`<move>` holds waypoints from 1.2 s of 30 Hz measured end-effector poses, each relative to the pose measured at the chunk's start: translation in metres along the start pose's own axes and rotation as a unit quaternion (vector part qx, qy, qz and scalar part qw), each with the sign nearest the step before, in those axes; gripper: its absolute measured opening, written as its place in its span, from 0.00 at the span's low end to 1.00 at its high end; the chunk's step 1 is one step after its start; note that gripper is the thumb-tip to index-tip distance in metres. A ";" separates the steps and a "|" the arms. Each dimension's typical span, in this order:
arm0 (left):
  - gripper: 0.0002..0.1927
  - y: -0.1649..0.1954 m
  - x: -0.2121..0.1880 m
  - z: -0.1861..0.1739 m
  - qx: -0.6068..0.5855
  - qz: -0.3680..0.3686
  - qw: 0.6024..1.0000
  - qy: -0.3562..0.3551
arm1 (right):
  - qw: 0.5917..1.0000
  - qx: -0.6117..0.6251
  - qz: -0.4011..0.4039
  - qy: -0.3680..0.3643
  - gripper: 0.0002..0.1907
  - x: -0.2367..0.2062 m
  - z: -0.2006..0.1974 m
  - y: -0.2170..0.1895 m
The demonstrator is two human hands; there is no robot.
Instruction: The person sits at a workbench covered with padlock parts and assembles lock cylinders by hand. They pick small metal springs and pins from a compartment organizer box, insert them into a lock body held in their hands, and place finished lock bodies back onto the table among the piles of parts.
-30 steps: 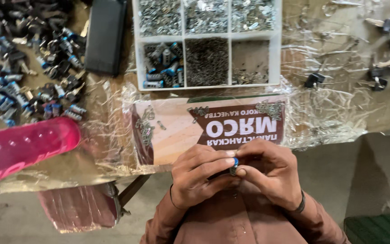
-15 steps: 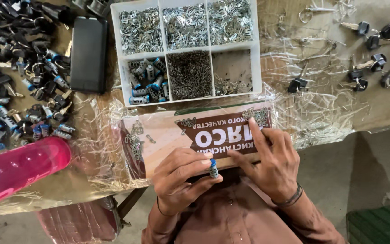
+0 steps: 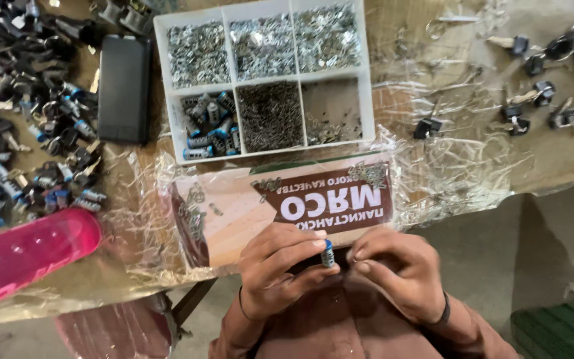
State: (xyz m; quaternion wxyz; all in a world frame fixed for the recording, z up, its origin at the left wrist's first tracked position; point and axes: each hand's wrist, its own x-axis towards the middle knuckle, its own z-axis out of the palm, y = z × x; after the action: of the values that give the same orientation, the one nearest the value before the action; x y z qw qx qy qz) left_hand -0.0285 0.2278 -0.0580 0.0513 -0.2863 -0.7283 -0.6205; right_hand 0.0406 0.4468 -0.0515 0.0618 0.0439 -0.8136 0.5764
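The small lock cylinder (image 3: 327,253) looks like shiny metal with a blue plastic end. The white tray (image 3: 365,100) is smooth plastic, full of shiny metal bits. Crinkly clear plastic wrap (image 3: 460,173) looks glossy.

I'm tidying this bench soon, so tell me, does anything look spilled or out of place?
Yes. Small metal bits lie loose on the printed card in front of the white divided tray, outside its compartments. Blue-and-silver cylinders sprawl in a heap at the left rather than in their tray compartment.
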 end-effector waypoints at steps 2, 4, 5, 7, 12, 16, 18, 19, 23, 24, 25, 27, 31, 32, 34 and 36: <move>0.22 0.003 0.001 -0.003 0.003 0.003 1.000 -0.010 | 0.997 -0.047 -0.035 0.042 0.14 0.005 -0.001 -0.015; 0.21 0.006 -0.001 -0.006 0.003 0.004 1.000 -0.019 | 0.980 -0.132 -0.128 0.079 0.14 0.009 0.001 -0.024; 0.21 0.008 -0.001 -0.007 0.000 0.004 1.000 -0.015 | 0.989 -0.078 -0.107 0.062 0.13 0.011 0.003 -0.027; 0.20 0.009 -0.003 -0.008 -0.003 0.008 1.000 -0.008 | 0.997 0.029 -0.065 0.027 0.13 0.012 0.006 -0.030; 0.21 0.011 -0.011 -0.013 0.001 0.005 1.000 0.004 | 0.996 0.090 -0.011 -0.015 0.13 0.008 0.010 -0.028; 0.21 0.010 -0.014 -0.012 -0.004 0.004 1.000 0.016 | 0.943 0.283 0.163 -0.066 0.13 0.005 0.011 -0.028; 0.21 0.010 -0.015 -0.011 -0.004 0.007 1.000 0.023 | 0.995 0.081 0.065 -0.013 0.12 0.004 0.015 -0.030; 0.21 0.009 -0.015 -0.011 -0.003 0.008 1.000 0.027 | 1.000 -0.022 0.015 0.014 0.12 0.003 0.017 -0.032; 0.21 0.010 -0.018 -0.011 0.000 0.012 1.000 0.017 | 0.997 0.062 0.041 -0.003 0.12 0.003 0.019 -0.036; 0.21 0.011 -0.018 -0.011 0.001 0.012 1.000 0.016 | 0.997 0.070 0.033 -0.007 0.12 0.004 0.020 -0.036; 0.21 0.012 -0.019 -0.011 0.002 0.012 1.000 0.014 | 0.997 0.077 0.025 -0.011 0.12 0.004 0.022 -0.036; 0.21 0.013 -0.020 -0.010 0.014 0.013 1.000 0.015 | 0.998 0.054 0.027 -0.006 0.12 0.004 0.025 -0.038; 0.22 0.014 -0.019 -0.008 0.039 0.021 0.999 0.006 | 0.999 -0.023 -0.031 0.032 0.11 0.004 0.028 -0.039; 0.22 0.014 -0.019 -0.007 0.046 0.022 0.999 0.007 | 0.997 -0.042 -0.047 0.032 0.11 0.004 0.027 -0.039; 0.22 0.016 -0.019 -0.006 0.062 0.023 0.998 0.009 | 0.993 -0.077 -0.079 0.031 0.12 0.005 0.023 -0.037; 0.21 0.016 -0.019 -0.004 0.069 0.032 0.997 0.012 | 0.999 -0.036 -0.036 -0.016 0.11 0.005 0.017 -0.034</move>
State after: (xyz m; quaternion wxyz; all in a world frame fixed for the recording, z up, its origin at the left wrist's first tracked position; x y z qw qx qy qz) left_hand -0.0062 0.2182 -0.0507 0.0993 -0.2974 -0.7590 -0.5706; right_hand 0.0399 0.4196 -0.0250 0.0715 0.0801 -0.8327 0.5433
